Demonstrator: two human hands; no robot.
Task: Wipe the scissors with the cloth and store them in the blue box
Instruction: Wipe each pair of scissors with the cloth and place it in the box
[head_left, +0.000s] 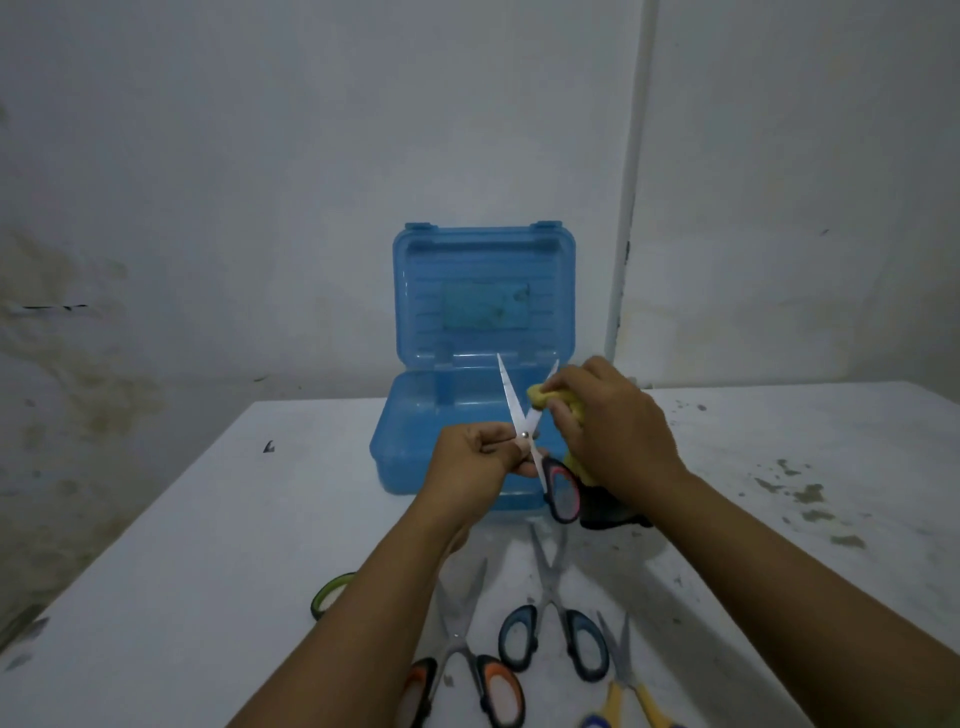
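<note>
So the left hand (475, 449) is pinching a pair of pink-handled scissors (524, 434) right around the pivot, fingers curled in tight, holding them up with the blades splayed open and pointing toward 12 o'clock. The pink-and-black handle loop is hanging down toward 5 o'clock from the grip. The right hand (608, 431) is sitting just at 3 o'clock of that, fingers wrapped around a bunched-up yellow cloth (543, 396), and it's pressing the cloth against the right-hand blade. A darker part of the cloth looks like it's dangling below the palm, kinda hard to make out.

Directly behind both hands, at 12 o'clock, the blue box (467, 415) is sitting on the white table (208, 519) with its lid standing up and open against the wall (260, 156).

Closer to the person, at 6 o'clock of the hands, more scissors are lying flat on the table: an orange-handled pair (462, 639), a blue-handled pair (550, 608) with blades slightly open just at 3 o'clock of that, and a yellow-handled pair (626, 670) near the bottom edge. A green handle loop (332, 592) is peeking out at 9 o'clock of the left forearm, the rest hidden under it. The table's right side is showing dark scuffs and stains.
</note>
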